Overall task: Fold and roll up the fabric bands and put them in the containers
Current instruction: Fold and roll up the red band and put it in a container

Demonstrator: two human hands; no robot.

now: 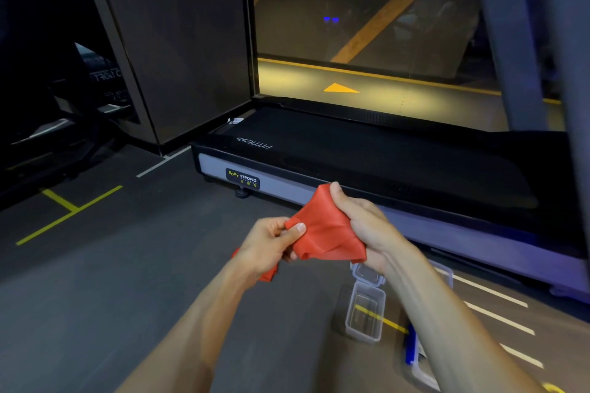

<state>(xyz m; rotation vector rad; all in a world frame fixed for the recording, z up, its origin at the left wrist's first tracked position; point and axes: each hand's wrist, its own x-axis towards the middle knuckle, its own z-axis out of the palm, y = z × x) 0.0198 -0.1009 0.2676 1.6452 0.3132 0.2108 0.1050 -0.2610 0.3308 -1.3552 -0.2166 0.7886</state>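
Both hands are up in front of us over the gym floor (134,265), and between them we hold a red fabric band (325,233). Our left hand (271,242) pinches the band's near corner, thumb on top with the nail showing and the fingers curled underneath. A further bit of red cloth shows below that wrist, so part of the band hangs down behind the hand. Our right hand (364,220) grips the far side of the band, its fingers wrapped round the bunched cloth and the thumb pointing up along the top edge. The stretch between our hands is creased and loosely gathered, not flat.

Below our right forearm a clear plastic container (365,316) stands open on the floor, with its lid (367,274) hinged back at the far end. It sits on a yellow floor line. Just to its right, partly hidden by our arm, there is something blue (410,344) beside another pale plastic edge, perhaps a second container; we cannot make it out clearly.

Ahead of us lies a black treadmill (367,150) with a grey side rail and a small label near its left corner. The band is held above the floor, near the treadmill's closer edge and well above the open container.
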